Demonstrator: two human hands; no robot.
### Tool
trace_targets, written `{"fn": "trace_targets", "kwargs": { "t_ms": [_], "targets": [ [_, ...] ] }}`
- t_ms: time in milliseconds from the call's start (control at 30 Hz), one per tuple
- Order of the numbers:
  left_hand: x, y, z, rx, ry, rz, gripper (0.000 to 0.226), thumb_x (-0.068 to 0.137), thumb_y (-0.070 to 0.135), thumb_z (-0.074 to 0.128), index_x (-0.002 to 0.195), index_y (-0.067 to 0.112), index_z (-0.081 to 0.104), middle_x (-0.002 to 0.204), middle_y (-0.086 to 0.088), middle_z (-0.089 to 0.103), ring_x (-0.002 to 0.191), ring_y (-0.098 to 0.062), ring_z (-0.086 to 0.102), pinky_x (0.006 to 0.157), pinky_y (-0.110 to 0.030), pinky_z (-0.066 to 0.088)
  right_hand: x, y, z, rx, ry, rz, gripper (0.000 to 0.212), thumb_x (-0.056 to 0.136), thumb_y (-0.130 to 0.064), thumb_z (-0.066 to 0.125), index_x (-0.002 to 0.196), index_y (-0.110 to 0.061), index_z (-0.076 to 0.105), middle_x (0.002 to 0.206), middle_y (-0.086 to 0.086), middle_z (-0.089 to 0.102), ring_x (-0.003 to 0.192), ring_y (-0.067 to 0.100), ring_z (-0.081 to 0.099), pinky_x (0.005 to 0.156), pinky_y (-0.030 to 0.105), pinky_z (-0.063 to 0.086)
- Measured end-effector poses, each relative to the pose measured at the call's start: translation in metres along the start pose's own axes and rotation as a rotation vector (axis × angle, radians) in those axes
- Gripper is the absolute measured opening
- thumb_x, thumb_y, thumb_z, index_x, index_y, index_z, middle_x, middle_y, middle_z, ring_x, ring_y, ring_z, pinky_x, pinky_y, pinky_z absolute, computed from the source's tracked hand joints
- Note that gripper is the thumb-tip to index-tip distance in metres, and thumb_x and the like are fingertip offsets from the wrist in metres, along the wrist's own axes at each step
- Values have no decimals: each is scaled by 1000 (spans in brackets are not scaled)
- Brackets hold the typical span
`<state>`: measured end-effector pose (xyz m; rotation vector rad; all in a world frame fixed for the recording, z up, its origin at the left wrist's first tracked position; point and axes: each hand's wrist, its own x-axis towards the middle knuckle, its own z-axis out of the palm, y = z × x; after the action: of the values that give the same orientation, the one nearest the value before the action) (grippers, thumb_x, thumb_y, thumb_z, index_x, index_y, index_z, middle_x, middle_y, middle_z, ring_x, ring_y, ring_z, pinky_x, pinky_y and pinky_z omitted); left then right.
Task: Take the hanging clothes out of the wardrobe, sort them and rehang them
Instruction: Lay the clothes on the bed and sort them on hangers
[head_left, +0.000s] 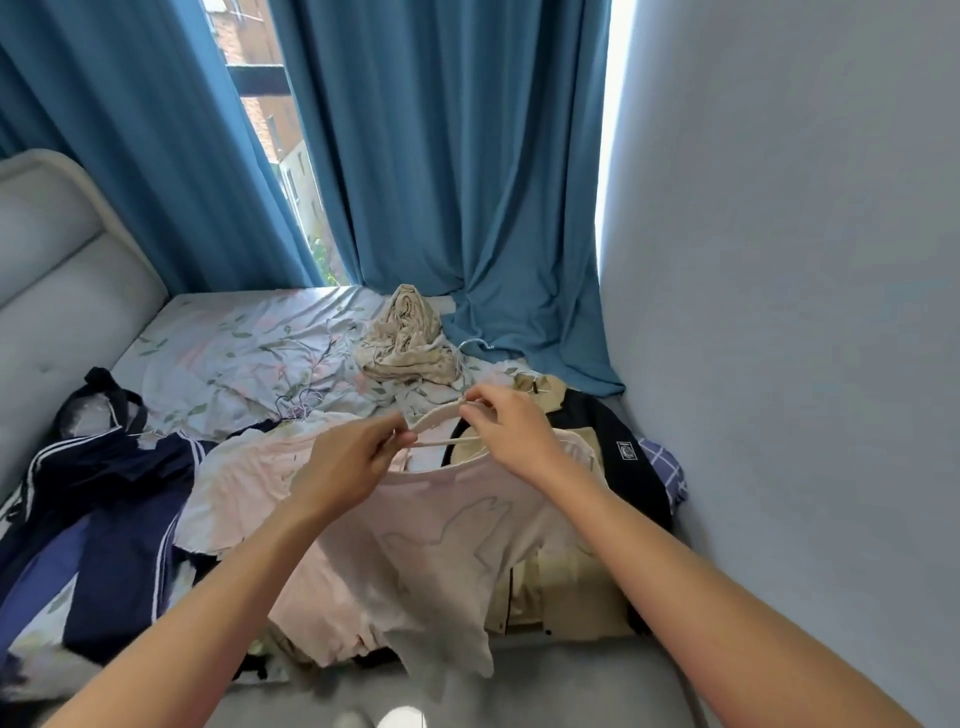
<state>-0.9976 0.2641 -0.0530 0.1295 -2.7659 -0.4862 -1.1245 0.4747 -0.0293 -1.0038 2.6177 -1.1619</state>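
Bed (249, 338) crowded — both hands (358, 457) (511, 436) pinch hanger (441, 415) above shirt (441, 545).

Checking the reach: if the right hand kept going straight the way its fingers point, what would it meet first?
Likely the left hand: the right hand points left along the pale plastic hanger both pinch. Depth is unclear.

Blue curtains (457, 156) hang parted over a window (270, 130). A bed (234, 338) with floral sheet meets a padded grey headboard (57, 270) beside a pale wall (805, 312).
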Motion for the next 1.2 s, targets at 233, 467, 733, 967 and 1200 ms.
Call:
{"fn": "trace_targets", "kwargs": {
  "t_ms": [233,467,733,967,1200],
  "targets": [
    [7,22,-25,-81,42,-87,25,104,42,61,84,28,62,60,8,54,59,-7,52,52,-32,35,18,-29,3,70,76,99,54,97,-65,55,66,-22,47,63,-10,48,65,12,48,67,37,35],
    [-19,3,-55,-661,-181,-212,17,106,23,62,95,11,68,63,-7,59,58,-24,55,59,-35,49,42,-52,24,171,40,61,55,87,-58,70,56,-22,43,50,-12,42,58,8,42,78,40,36],
    [-53,-14,-30,-728,12,-383,18,106,23,62,91,13,66,60,-5,51,59,-20,37,60,-37,28,59,-73,52,-129,-67,-2,45,83,-73,64,91,-29,62,111,-5,47,110,18,39,91,38,40],
    [-67,-14,-15,-724,155,-480,16,102,25,64,87,19,68,60,4,51,59,-13,42,59,-35,33,66,-89,77,118,-306,195,54,77,-65,59,112,-23,58,107,-4,70,97,23,71,87,50,60],
    [-63,-29,-25,-918,96,-581,24,104,1,55,100,11,76,76,-6,72,74,-14,67,68,-36,51,81,-98,72,394,-413,256,24,96,-9,56,120,-7,53,91,19,69,71,28,74,77,52,65]
  ]
}}
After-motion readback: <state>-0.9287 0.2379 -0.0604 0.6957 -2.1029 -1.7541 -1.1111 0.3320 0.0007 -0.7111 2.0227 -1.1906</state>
